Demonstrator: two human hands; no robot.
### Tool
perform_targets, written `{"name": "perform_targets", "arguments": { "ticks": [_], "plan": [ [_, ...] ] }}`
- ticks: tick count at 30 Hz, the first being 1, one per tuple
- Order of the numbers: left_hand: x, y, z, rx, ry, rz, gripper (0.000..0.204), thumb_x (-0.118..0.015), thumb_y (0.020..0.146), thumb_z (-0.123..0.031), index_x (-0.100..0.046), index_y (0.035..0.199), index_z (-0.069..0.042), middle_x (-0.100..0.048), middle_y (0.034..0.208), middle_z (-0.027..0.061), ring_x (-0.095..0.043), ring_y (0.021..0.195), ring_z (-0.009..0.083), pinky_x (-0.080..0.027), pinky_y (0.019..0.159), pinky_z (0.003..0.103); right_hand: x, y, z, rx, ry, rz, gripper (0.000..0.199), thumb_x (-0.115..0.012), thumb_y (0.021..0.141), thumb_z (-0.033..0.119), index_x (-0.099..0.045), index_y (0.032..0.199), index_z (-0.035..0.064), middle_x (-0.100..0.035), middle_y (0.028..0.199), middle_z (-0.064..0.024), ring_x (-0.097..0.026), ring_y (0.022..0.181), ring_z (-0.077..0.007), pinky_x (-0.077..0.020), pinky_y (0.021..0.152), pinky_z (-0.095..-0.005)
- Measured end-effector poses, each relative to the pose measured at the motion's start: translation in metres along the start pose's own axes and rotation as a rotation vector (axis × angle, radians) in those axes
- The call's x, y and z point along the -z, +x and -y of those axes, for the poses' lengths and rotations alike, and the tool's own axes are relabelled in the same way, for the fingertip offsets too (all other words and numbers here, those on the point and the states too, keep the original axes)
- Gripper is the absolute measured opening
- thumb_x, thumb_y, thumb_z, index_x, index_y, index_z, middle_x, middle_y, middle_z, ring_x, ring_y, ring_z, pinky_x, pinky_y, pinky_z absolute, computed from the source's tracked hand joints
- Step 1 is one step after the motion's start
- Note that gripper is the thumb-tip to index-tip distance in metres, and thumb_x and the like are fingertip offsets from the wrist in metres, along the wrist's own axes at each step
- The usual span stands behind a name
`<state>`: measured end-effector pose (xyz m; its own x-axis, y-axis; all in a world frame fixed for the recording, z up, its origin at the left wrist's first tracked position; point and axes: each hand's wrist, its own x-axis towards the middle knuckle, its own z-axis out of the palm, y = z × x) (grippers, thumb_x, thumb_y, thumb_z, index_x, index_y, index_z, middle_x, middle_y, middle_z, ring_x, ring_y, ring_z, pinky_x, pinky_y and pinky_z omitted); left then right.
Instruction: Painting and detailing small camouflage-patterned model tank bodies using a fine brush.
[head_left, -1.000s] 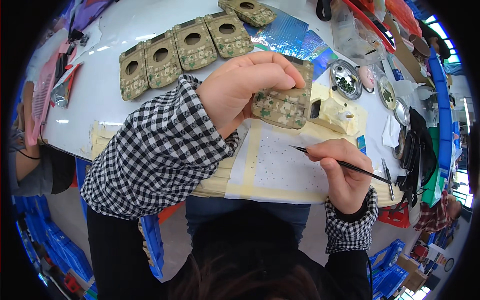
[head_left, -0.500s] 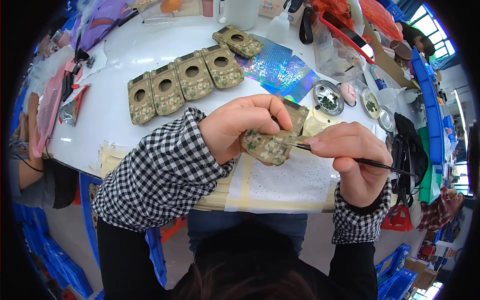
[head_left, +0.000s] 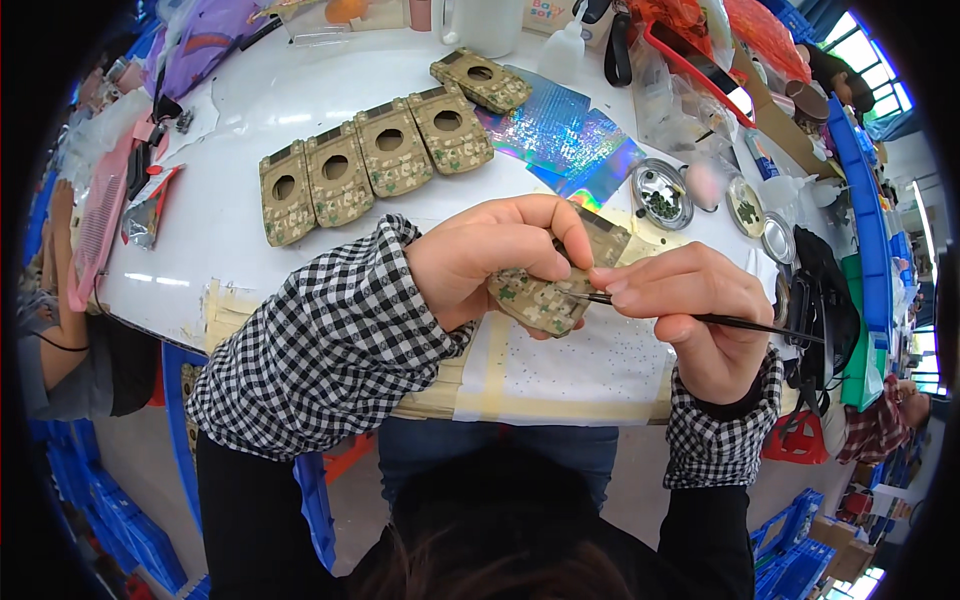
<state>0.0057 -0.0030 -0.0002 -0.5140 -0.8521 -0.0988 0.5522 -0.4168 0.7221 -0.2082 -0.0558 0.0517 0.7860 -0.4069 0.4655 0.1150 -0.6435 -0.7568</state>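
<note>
My left hand (head_left: 500,260) grips a small camouflage-patterned case (head_left: 540,300) tilted above a white sheet (head_left: 590,370) taped at the table's near edge. My right hand (head_left: 690,310) pinches a thin black stick tool (head_left: 740,322); its tip touches the case just under my left thumb. Both sleeves are black-and-white check. Most of the case's upper side is hidden by my left fingers.
Several matching camouflage cases (head_left: 370,165) lie in a row on the white round table (head_left: 250,110), one more (head_left: 480,80) farther back. Holographic sheets (head_left: 560,130), small round dishes of beads (head_left: 660,195), bottles and bags crowd the far and right side. Another person's arm (head_left: 55,300) is at left.
My left hand has lifted the case off the sheet and brought it nearer. My right hand has risen from the sheet and carried the stick's tip to the case.
</note>
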Motion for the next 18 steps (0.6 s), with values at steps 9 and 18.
{"name": "perform_targets", "arguments": {
  "ticks": [9, 18],
  "plan": [
    [-0.001, 0.0001, -0.0004, 0.003, 0.004, -0.002, 0.02, -0.057, 0.08, -0.01, -0.049, 0.096, -0.002, -0.061, 0.094, 0.0134, -0.064, 0.083, 0.0211, -0.054, 0.073, 0.033, -0.0003, -0.0002, -0.0008, 0.005, -0.009, 0.005, 0.017, -0.068, 0.079, 0.008, -0.068, 0.092, -0.0019, -0.067, 0.088, -0.013, -0.065, 0.083, -0.0238, -0.0538, 0.079, -0.0339],
    [-0.003, 0.0014, 0.0023, -0.025, -0.008, -0.045, 0.015, -0.055, 0.081, -0.009, -0.054, 0.094, -0.002, -0.061, 0.085, 0.0093, -0.062, 0.074, 0.0175, -0.053, 0.059, 0.031, -0.0011, -0.0007, -0.0012, 0.005, -0.008, -0.001, 0.018, -0.068, 0.079, 0.01, -0.068, 0.093, -0.0017, -0.066, 0.088, -0.0131, -0.065, 0.084, -0.0242, -0.0535, 0.077, -0.0328]
  ]
}}
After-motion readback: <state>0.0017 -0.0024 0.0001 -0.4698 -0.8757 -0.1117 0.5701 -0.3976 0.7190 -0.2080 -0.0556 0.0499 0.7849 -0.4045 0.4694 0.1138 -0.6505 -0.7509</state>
